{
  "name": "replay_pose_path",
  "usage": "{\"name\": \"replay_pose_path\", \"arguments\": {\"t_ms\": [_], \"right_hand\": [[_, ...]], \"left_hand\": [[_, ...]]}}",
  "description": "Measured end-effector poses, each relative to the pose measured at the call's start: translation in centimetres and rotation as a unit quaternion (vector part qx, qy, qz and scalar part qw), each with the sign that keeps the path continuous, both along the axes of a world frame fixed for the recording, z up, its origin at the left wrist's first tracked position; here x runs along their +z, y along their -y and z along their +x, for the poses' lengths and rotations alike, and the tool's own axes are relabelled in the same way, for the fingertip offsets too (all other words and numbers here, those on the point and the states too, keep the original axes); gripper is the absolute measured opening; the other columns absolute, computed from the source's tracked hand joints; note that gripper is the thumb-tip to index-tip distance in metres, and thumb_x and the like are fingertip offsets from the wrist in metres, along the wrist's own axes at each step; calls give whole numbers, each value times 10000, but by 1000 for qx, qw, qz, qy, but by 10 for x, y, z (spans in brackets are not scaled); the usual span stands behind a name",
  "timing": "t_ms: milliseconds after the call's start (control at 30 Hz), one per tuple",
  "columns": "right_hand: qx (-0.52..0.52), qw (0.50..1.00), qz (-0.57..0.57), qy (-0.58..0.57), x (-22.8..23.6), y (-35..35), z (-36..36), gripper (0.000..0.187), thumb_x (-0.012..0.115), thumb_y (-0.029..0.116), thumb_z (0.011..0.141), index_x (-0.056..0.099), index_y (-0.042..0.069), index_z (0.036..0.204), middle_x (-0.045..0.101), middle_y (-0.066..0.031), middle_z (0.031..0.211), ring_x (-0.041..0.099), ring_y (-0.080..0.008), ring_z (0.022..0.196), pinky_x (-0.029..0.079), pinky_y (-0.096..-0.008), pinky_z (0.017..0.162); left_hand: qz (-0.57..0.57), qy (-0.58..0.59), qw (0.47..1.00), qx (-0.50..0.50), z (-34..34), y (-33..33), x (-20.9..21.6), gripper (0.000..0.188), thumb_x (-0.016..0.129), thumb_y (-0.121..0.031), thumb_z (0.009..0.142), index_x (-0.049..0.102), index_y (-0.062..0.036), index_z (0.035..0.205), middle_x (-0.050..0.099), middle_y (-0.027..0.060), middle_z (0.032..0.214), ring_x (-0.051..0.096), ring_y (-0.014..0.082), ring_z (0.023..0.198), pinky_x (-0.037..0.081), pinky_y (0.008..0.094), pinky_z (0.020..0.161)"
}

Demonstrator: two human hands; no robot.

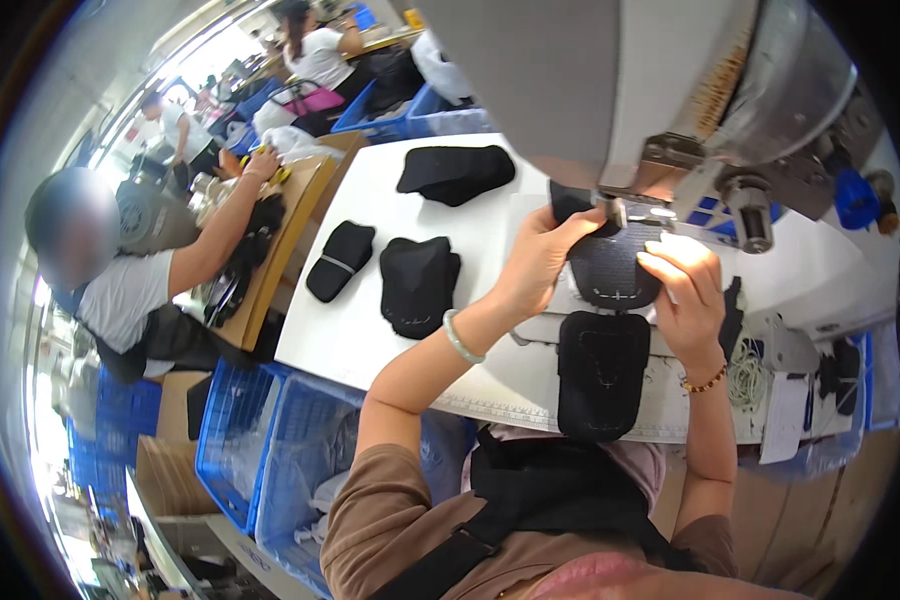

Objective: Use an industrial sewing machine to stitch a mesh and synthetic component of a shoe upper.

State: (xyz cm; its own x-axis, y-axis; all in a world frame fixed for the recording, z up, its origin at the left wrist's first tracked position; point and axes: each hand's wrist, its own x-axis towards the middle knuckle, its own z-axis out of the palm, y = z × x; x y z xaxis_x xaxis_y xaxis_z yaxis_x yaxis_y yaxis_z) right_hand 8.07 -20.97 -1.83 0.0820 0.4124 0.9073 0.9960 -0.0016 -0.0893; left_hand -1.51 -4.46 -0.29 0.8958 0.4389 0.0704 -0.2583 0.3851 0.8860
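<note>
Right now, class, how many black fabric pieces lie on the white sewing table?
5: top piece, small left piece, middle piece, piece under the needle held by both hands, front piece. Stacked layers may hide more.
</note>
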Motion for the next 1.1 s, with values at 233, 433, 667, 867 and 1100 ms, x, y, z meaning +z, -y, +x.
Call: {"name": "replay_pose_path", "arguments": {"t_ms": [233, 433, 667, 867, 1100], "right_hand": [[17, 1000, 1, -5, 0, -3, -3, 331, 603, -83, 649, 680, 69, 933, 636, -31, 989, 580, -229, 949, 461, -352, 847], [79, 992, -46, 82, -10, 6, -14, 316, 632, -26, 661, 633, 82, 958, 614, -23, 981, 600, -212, 878, 493, -312, 742], [232, 695, -61, -677, -12, 18, -27, 265, 668, 182, 860, 598, -19, 1017, 572, 1, 697, 523, -42, 495, 382, -172, 393], [249, 715, -112, -643, -14, 14, -31, 181, 647, 143, 875, 599, -4, 968, 586, 11, 692, 498, -32, 440, 381, -170, 390], [260, 708, -122, -645, -26, 18, -26, 128, 629, 134, 886, 601, 17, 931, 599, 4, 705, 525, -35, 477, 405, -173, 408]], "left_hand": [[-36, 48, 998, 28, 4, -5, 1, 179, 553, -113, 930, 632, 27, 1010, 669, 87, 966, 626, 141, 880, 489, 274, 824], [6, 54, 995, 87, -39, 11, -11, 222, 565, -105, 926, 606, 82, 1040, 650, 72, 987, 603, 109, 871, 476, 240, 773], [141, 27, 986, 89, -72, 39, -34, 279, 556, -95, 939, 535, 49, 1177, 633, 44, 1017, 574, 79, 892, 462, 189, 778], [182, 19, 979, 93, -72, 43, -39, 282, 539, -83, 944, 504, 58, 1186, 625, 67, 1037, 577, 90, 907, 471, 208, 802], [192, -17, 971, 140, -79, 40, -46, 283, 574, -67, 922, 513, 49, 1173, 610, 46, 1009, 558, 68, 875, 459, 188, 776]]}}
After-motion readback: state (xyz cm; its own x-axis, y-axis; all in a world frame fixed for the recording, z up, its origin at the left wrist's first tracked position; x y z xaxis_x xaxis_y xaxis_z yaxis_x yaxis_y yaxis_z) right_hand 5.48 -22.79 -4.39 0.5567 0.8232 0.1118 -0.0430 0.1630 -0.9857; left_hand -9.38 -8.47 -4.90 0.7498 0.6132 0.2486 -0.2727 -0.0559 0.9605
